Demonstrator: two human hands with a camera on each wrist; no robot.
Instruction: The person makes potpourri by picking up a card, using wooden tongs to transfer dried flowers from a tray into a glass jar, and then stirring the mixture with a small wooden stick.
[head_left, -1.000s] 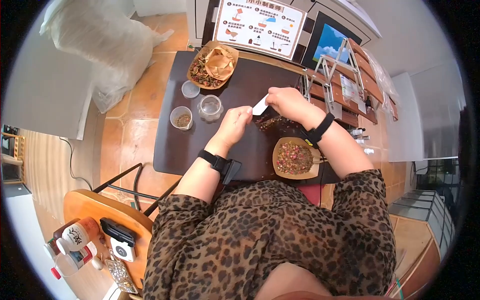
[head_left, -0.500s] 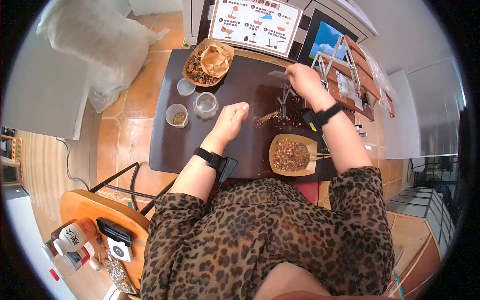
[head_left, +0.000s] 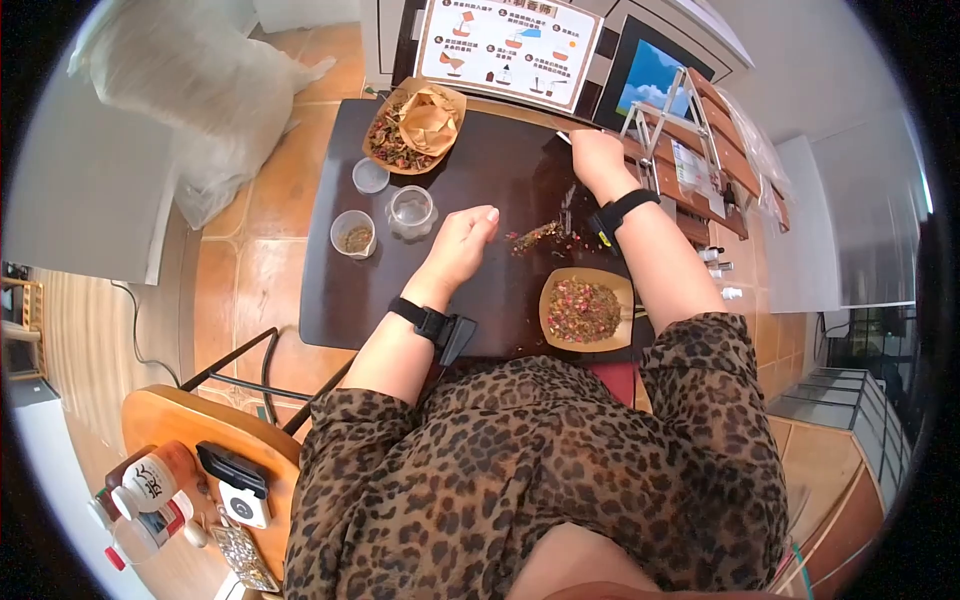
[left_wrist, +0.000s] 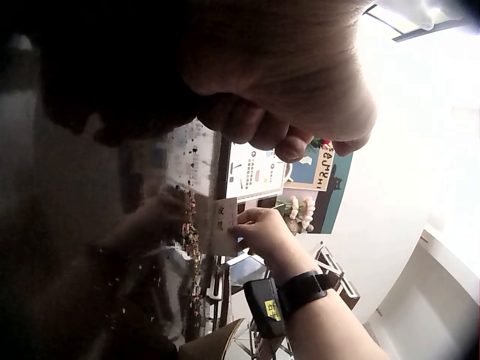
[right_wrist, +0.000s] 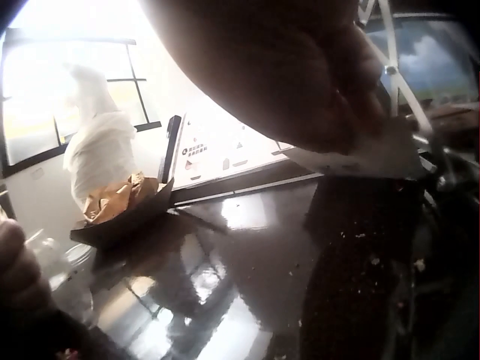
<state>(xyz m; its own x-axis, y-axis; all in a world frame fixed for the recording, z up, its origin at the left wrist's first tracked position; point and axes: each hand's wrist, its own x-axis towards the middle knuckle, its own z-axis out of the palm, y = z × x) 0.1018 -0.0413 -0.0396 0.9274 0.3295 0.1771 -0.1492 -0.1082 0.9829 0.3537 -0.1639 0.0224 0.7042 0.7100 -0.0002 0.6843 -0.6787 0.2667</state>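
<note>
While some of the dried flower mix is already held in the paper tray (head_left: 624, 290) and the cup (head_left: 337, 224), a loose streak of the mix (head_left: 540, 236) is left on the dark tabletop (head_left: 330, 300) in the head view, so the work is judged only partly done, with these scraps left to be gathered. The white card (head_left: 563, 137) is held by the right hand (head_left: 599, 160) near the far right edge, beyond the streak; the left hand (head_left: 460, 245) is held loosely curled, with nothing seen in it. In the left wrist view, the card is pinched between right thumb and fingers; the left fingers are bent and seem empty. In the right wrist view, the card is seen low over the tabletop; whether the surface is touched cannot be told.
</note>
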